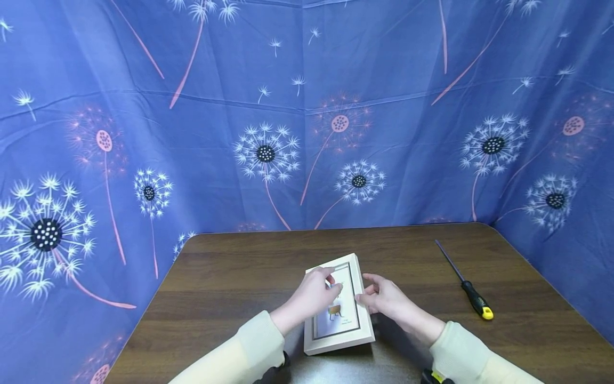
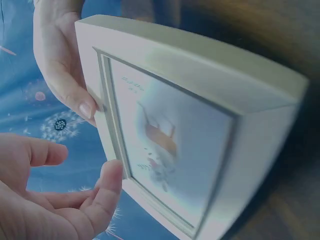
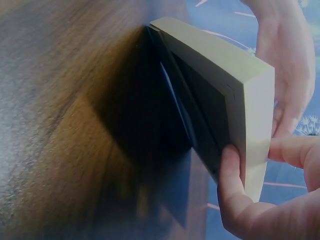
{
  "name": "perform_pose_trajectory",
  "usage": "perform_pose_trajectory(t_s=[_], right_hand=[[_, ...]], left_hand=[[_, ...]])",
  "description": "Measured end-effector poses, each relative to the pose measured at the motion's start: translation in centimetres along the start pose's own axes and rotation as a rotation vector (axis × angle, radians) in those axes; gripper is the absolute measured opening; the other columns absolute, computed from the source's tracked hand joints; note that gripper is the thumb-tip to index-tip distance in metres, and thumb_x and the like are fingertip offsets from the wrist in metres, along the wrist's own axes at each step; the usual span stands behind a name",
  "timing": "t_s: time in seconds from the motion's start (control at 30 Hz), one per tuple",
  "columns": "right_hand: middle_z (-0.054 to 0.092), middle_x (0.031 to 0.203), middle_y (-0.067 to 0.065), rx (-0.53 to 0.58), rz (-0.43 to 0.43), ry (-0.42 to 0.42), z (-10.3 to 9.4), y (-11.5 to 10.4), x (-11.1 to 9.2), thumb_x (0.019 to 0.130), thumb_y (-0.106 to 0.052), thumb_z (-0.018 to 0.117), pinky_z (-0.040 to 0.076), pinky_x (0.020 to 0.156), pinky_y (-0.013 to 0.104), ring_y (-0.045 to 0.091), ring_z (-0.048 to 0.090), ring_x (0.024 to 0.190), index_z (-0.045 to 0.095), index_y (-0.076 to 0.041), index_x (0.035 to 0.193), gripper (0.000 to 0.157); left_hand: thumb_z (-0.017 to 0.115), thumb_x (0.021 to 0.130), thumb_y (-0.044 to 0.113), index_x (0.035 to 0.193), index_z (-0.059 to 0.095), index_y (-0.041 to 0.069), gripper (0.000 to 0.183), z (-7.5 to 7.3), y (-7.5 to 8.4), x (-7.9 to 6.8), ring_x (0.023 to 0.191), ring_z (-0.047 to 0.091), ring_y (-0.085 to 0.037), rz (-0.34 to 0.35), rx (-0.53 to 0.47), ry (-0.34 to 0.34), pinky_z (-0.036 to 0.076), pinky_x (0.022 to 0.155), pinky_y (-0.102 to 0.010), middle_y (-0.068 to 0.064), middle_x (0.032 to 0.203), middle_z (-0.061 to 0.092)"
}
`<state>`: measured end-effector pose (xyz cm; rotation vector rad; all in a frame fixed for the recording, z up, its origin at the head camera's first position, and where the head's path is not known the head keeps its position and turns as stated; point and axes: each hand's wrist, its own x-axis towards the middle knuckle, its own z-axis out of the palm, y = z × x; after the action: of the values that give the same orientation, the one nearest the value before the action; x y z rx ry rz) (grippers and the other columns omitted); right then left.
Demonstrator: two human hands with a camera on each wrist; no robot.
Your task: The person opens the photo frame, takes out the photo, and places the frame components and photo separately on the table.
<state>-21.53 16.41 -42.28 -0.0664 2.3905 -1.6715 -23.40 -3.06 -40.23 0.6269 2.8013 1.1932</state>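
Note:
A white picture frame [image 1: 365, 324] is tilted up off the wooden table in the head view, its front toward me. Behind its glass is a picture [image 1: 322, 326] of a small brown, legged figure with lettering. My right hand [image 1: 387, 303] pinches the frame's right edge, thumb at the front and a finger behind, as the right wrist view shows. Over the front of the frame hovers my left hand [image 1: 312, 293], its fingers loosely bent and nothing held between them. The frame's dark back [image 3: 202, 95] lies partly in shadow.
A screwdriver [image 1: 475, 298] with a black and yellow handle lies on the right of the table [image 1: 230, 277]. Blue cloth [image 1: 216, 160] with dandelion prints hangs behind the table and along both sides.

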Motion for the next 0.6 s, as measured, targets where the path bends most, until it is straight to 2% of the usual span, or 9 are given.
perform_pose_trajectory(t_s=[0.17,0.3,0.43,0.5,0.6], right_hand=[[0.059,0.091,0.014,0.027,-0.018,-0.029,0.1,-0.4,0.2,0.082,-0.008,0.069,0.059,0.068,0.034,0.018,0.063,0.074,0.032,0.015,0.135,0.069],[0.060,0.094,0.015,0.062,-0.041,-0.065,0.0,-0.9,0.2,0.083,-0.009,0.068,0.059,0.071,0.034,0.017,0.063,0.077,0.031,0.018,0.134,0.069],[0.060,0.098,0.017,0.098,-0.039,-0.101,0.1,-1.4,0.2,0.083,-0.011,0.068,0.059,0.073,0.034,0.016,0.063,0.080,0.029,0.018,0.135,0.070],[0.059,0.099,0.017,0.108,-0.034,-0.109,0.1,-1.7,0.2,0.084,-0.011,0.068,0.059,0.073,0.034,0.015,0.062,0.081,0.029,0.017,0.135,0.071],[0.058,0.100,0.017,0.125,-0.025,-0.106,0.2,-2.1,0.2,0.083,-0.012,0.069,0.059,0.074,0.034,0.015,0.062,0.081,0.029,0.015,0.136,0.071]], left_hand=[[0.063,0.088,0.023,0.126,0.055,-0.006,0.049,0.0,1.2,0.9,0.062,0.046,-0.007,-0.014,0.038,0.027,0.041,0.050,-0.018,-0.005,0.086,0.059],[0.063,0.088,0.025,0.126,0.054,-0.007,0.050,-0.2,1.8,1.5,0.056,0.043,-0.006,-0.037,0.039,0.039,0.038,0.046,-0.018,0.002,0.073,0.055],[0.062,0.089,0.028,0.128,0.051,-0.009,0.055,-0.4,2.2,1.8,0.046,0.037,-0.008,-0.079,0.032,0.010,0.033,0.040,-0.021,0.004,0.060,0.046],[0.061,0.089,0.031,0.126,0.053,-0.008,0.054,-0.5,2.3,1.9,0.052,0.042,-0.011,-0.095,0.064,-0.006,0.033,0.041,-0.023,0.000,0.060,0.048],[0.061,0.089,0.035,0.121,0.058,-0.006,0.052,-0.6,2.4,2.1,0.069,0.053,-0.016,-0.110,0.124,-0.016,0.040,0.048,-0.025,-0.009,0.079,0.063]])
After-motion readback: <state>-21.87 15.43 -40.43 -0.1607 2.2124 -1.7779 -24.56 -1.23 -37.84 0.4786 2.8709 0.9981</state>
